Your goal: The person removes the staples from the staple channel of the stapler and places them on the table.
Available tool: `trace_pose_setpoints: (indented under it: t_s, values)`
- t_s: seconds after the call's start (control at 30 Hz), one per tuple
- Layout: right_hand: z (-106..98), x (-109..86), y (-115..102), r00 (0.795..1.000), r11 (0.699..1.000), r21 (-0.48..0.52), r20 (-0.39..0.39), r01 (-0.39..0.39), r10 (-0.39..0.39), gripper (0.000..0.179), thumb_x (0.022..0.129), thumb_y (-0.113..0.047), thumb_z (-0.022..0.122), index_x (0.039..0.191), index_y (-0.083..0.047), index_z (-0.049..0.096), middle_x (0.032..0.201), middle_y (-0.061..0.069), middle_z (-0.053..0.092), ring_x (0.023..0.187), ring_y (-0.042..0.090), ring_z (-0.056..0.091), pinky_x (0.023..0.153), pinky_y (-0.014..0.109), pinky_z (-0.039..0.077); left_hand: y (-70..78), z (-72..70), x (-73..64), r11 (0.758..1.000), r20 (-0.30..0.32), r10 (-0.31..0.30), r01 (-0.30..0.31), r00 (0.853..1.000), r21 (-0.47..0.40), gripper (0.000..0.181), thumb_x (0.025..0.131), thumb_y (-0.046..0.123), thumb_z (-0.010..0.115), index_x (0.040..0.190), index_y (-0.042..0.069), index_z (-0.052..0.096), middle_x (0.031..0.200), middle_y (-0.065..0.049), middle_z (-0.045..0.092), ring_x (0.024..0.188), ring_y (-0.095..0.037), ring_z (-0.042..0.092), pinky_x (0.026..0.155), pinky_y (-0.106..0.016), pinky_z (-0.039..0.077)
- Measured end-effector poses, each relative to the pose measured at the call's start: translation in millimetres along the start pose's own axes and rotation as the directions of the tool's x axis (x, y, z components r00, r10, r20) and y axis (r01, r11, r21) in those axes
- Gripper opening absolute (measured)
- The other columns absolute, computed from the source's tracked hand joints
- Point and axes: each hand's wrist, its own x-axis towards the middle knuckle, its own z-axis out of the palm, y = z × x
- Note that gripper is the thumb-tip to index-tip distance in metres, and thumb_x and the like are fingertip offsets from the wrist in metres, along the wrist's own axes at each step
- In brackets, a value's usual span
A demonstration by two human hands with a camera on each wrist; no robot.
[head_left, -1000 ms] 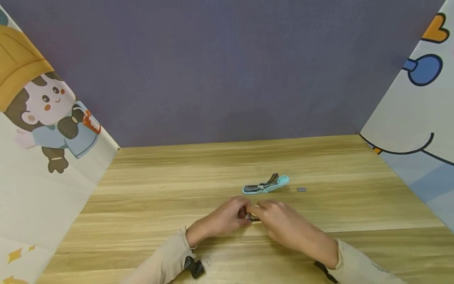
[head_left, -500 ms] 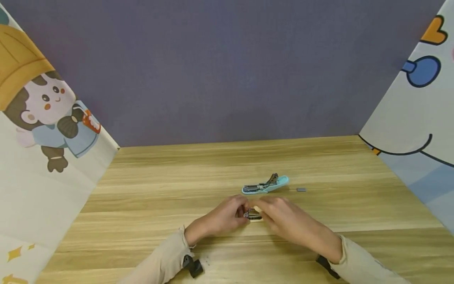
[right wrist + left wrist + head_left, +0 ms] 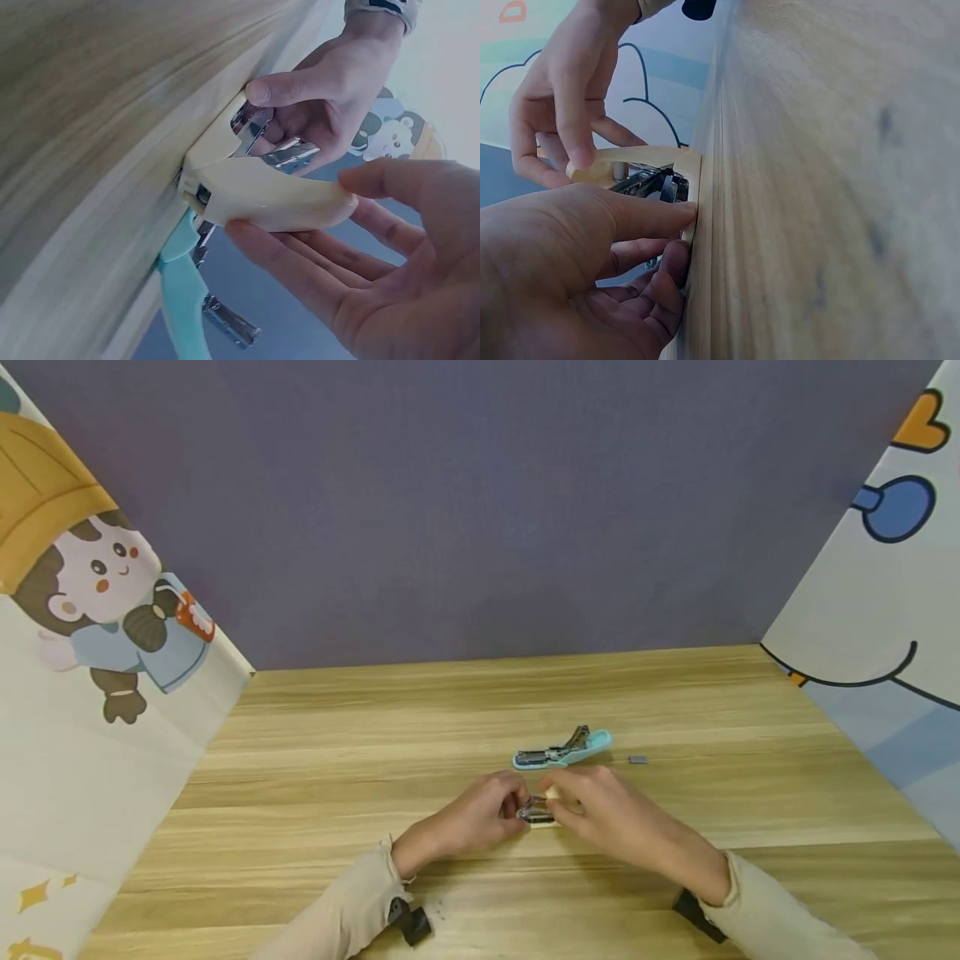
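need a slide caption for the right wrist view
Right hand and left hand hold a cream stapler open, an open teal stapler behind it.

Your left hand (image 3: pixel 577 262), lower left, grips the cream stapler (image 3: pixel 652 155) your right hand (image 3: pixel 570 90) pinches at upper left.

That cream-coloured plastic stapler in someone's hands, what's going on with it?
A person has the cream-coloured plastic stapler open, its metal insides showing. The left hand holds its lower part down by the pale wooden table; the right hand pinches its raised cover. Beyond the hands, a turquoise stapler also lies open, with a small flat grey block to its right.
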Motion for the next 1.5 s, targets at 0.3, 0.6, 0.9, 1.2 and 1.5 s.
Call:
trace_pose_setpoints:
  t_s: [0.3,0.6,0.9,1.2,1.5]
  values:
    - [-4.7,-7.1,12.5,0.992,0.97,0.22,-0.049,-0.106,0.12,0.004,0.099,-0.013,0.062,0.098,-0.015,0.065,0.099,-0.001,0.07,0.093,0.018,0.07,0.071,0.021,0.057,1.5,1.3,1.0,1.0,-0.018,0.017,-0.017,1.0,-0.004,0.02,0.082,0.002,0.078,0.095,0.007,0.063,0.089,0.002,0.06,0.072,-0.001,0.055,0.066,-0.016,0.052]
    - [-11.5,-10.4,18.8,0.983,0.932,0.317,-0.009,-0.173,0.186,0.008,0.098,-0.026,0.064,0.102,-0.018,0.065,0.101,-0.004,0.069,0.095,0.015,0.068,0.072,0.026,0.059,1.4,1.8,1.1,1.0,-0.019,0.026,-0.026,0.999,0.013,0.02,0.082,0.002,0.078,0.096,0.007,0.064,0.09,0.002,0.06,0.071,-0.001,0.055,0.066,-0.015,0.051]
    - [-13.3,-11.4,19.6,0.985,0.938,0.312,-0.032,-0.149,0.167,0.007,0.097,-0.02,0.066,0.097,-0.018,0.059,0.098,-0.001,0.068,0.094,0.014,0.069,0.076,0.031,0.058,3.1,0.7,1.6,0.999,-0.014,0.032,-0.032,0.999,0.023,0.02,0.083,0.004,0.079,0.096,0.008,0.064,0.09,0.002,0.061,0.072,-0.001,0.055,0.066,-0.015,0.051]
    - [-21.9,-13.0,36.7,0.995,0.894,0.437,0.045,-0.102,0.091,0.01,0.098,-0.02,0.065,0.099,-0.014,0.058,0.103,0.005,0.064,0.096,0.02,0.069,0.081,0.035,0.058,2.5,0.9,1.6,1.0,-0.011,0.027,-0.026,1.0,0.015,0.02,0.082,0.003,0.079,0.095,0.007,0.064,0.088,0.002,0.06,0.072,-0.001,0.054,0.066,-0.015,0.051]
    - [-31.4,-15.0,59.7,0.994,0.84,0.541,0.111,-0.05,-0.012,0.005,0.098,-0.007,0.061,0.102,-0.006,0.058,0.105,0.015,0.068,0.093,0.026,0.068,0.08,0.04,0.058,2.2,1.0,0.4,1.0,-0.006,0.017,-0.017,1.0,0.018,0.021,0.082,0.003,0.078,0.096,0.007,0.064,0.089,0.002,0.06,0.073,-0.001,0.054,0.067,-0.015,0.051]
